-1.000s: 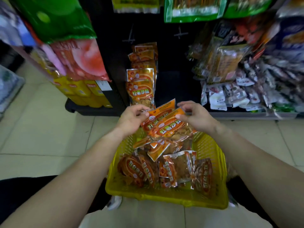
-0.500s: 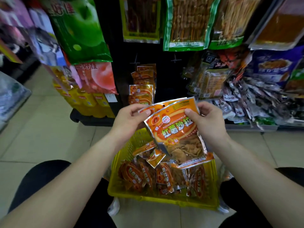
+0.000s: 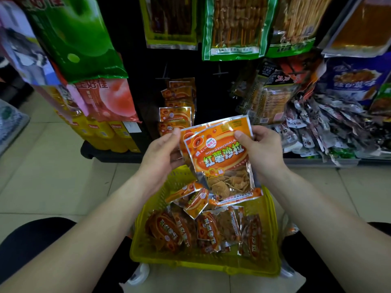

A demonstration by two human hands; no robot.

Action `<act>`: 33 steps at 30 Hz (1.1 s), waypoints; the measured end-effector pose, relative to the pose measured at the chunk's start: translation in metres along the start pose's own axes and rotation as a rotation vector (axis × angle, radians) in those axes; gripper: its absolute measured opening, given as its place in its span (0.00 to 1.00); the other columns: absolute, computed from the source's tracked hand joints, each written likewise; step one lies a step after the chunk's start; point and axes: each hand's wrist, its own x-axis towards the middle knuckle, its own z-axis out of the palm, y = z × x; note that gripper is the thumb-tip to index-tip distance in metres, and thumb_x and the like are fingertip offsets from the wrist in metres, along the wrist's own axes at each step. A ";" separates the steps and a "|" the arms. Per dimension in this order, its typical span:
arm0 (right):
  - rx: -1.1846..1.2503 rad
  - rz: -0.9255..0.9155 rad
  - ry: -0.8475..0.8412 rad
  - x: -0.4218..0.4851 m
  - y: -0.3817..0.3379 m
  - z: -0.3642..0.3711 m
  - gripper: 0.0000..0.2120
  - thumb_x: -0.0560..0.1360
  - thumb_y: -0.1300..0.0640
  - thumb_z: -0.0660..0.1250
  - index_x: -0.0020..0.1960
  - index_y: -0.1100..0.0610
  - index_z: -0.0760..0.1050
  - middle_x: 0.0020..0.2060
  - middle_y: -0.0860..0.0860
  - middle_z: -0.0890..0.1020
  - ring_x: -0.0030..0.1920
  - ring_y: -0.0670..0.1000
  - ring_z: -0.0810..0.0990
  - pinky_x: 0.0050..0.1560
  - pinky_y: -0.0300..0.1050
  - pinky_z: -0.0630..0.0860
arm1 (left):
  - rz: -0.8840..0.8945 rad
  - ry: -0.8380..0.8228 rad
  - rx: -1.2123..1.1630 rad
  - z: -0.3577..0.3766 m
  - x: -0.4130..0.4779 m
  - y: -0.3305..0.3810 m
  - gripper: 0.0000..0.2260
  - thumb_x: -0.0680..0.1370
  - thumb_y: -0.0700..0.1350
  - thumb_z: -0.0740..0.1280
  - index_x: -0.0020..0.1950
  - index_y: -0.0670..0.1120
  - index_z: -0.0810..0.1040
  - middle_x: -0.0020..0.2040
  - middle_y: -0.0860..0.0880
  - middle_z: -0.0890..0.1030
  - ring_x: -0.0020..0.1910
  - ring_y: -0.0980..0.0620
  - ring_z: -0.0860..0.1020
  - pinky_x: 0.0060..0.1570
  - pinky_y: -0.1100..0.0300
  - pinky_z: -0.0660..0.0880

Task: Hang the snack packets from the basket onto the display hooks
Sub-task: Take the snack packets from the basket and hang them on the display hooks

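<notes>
I hold a small stack of orange snack packets point(image 3: 220, 159) upright above the yellow basket point(image 3: 203, 265). My left hand point(image 3: 163, 151) pinches the stack's top left corner and my right hand point(image 3: 260, 149) grips its top right corner. Several more orange packets point(image 3: 201, 227) lie loose in the basket. Behind the held stack, matching orange packets point(image 3: 177, 106) hang in a column on the black display panel. Two bare hooks point(image 3: 163, 77) point(image 3: 220, 72) stick out of the panel above them.
Large green and pink bags point(image 3: 84, 49) hang at the left, green-edged skewer packs point(image 3: 232, 26) above, and mixed snack bags point(image 3: 317, 115) crowd the right shelf. The basket sits between my knees on a tiled floor point(image 3: 48, 166).
Both hands lifted the orange packets out of the basket and turned them upright to face me. My view tilted upward, showing more of the rack.
</notes>
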 end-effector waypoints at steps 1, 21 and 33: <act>0.017 0.012 0.011 0.002 0.001 0.001 0.01 0.77 0.58 0.73 0.46 0.53 0.81 0.40 0.51 0.87 0.41 0.50 0.87 0.41 0.47 0.81 | 0.036 -0.004 0.025 0.002 0.000 -0.002 0.20 0.75 0.55 0.68 0.62 0.45 0.80 0.55 0.44 0.85 0.56 0.44 0.84 0.55 0.50 0.80; -0.021 0.080 -0.356 0.009 0.009 0.008 0.11 0.74 0.60 0.74 0.55 0.56 0.79 0.48 0.51 0.86 0.50 0.49 0.86 0.48 0.43 0.83 | 0.159 0.176 0.157 -0.007 0.026 0.003 0.02 0.79 0.41 0.70 0.48 0.47 0.82 0.42 0.47 0.87 0.42 0.50 0.86 0.42 0.55 0.80; 0.048 0.069 -0.186 0.016 0.008 0.014 0.06 0.73 0.64 0.76 0.48 0.57 0.83 0.46 0.53 0.88 0.49 0.53 0.87 0.56 0.54 0.82 | 0.001 0.102 0.221 -0.002 0.021 -0.016 0.21 0.67 0.47 0.81 0.56 0.50 0.79 0.53 0.48 0.86 0.53 0.47 0.84 0.55 0.46 0.81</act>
